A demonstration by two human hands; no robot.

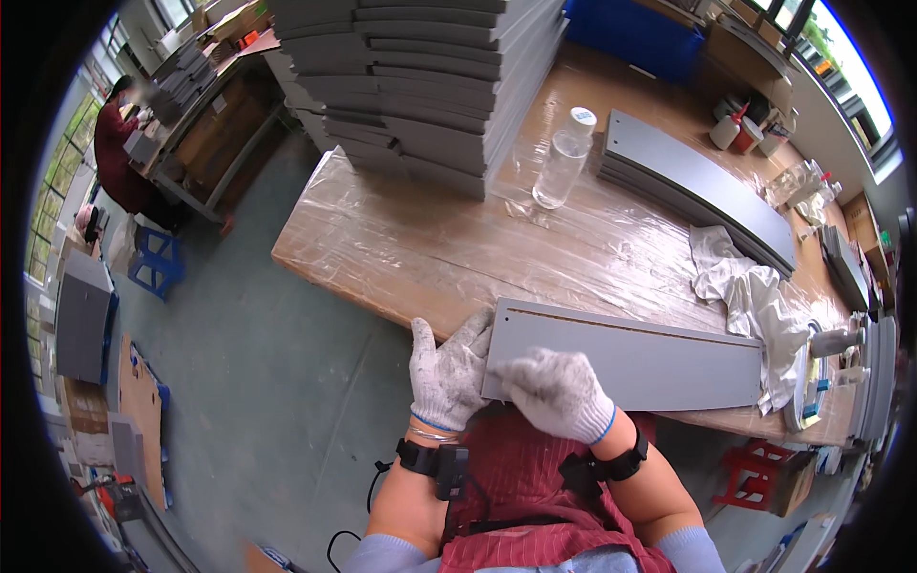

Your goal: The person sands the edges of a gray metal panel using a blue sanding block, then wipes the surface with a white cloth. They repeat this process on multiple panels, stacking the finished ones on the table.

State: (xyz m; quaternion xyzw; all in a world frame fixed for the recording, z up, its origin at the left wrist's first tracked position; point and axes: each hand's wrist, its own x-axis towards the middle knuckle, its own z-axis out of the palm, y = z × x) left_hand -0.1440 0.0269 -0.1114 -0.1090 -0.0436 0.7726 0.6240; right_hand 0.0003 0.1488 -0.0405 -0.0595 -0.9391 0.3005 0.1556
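Observation:
A long grey panel with a narrow brown groove along its far edge lies on the plastic-covered table in front of me. My left hand, in a white knit glove smudged grey, rests against the panel's left end. Its fingers are stretched out and the thumb points up and away. Over the panel's left part is my right hand, gloved the same way. Its fingers are curled together and slightly blurred at the tips; whether something small is in them is hidden.
A tall stack of grey panels stands at the table's far left. Behind my panel are a clear bottle, a low panel pile and a white cloth. A red stool is at right. Another person works at far left.

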